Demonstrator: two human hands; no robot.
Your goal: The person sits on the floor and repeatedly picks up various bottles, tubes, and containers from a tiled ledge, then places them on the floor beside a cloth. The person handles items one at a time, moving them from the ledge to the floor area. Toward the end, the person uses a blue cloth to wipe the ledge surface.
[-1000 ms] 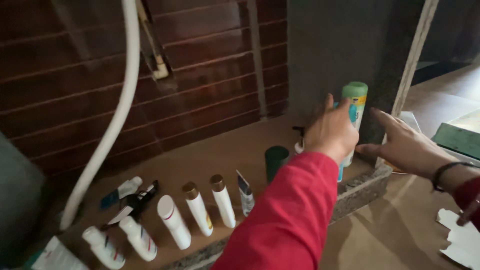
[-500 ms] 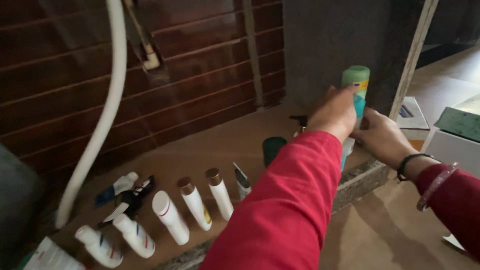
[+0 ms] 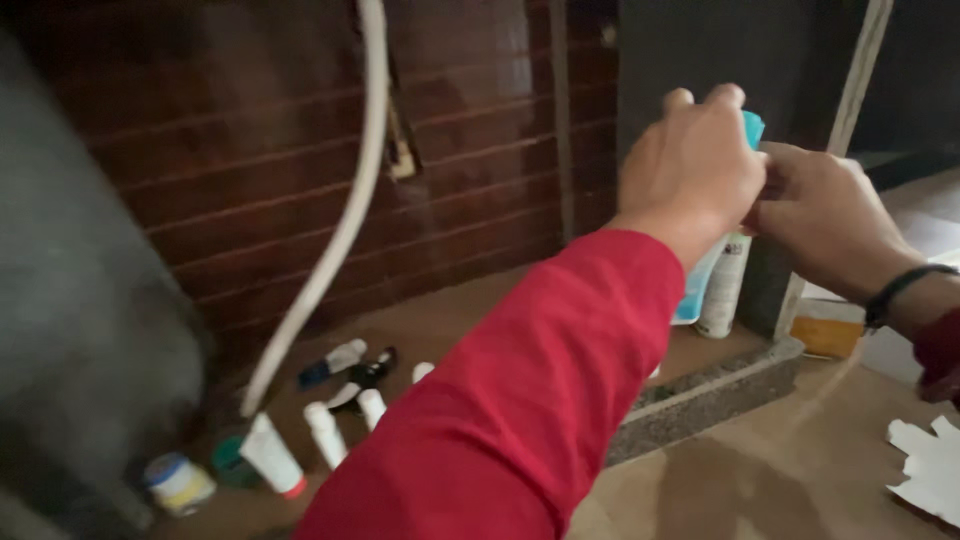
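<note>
Brick wall (image 3: 200,170) | both hands' grip on raised blue bottle (image 3: 752,128)

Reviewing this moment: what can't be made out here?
Head view only:
- Teal-and-white bottle: its top is covered by the left hand and right hand.
- Row of white tubes: partly behind the red sleeve, blurred.
- White paper: cut off by the right edge.
</note>
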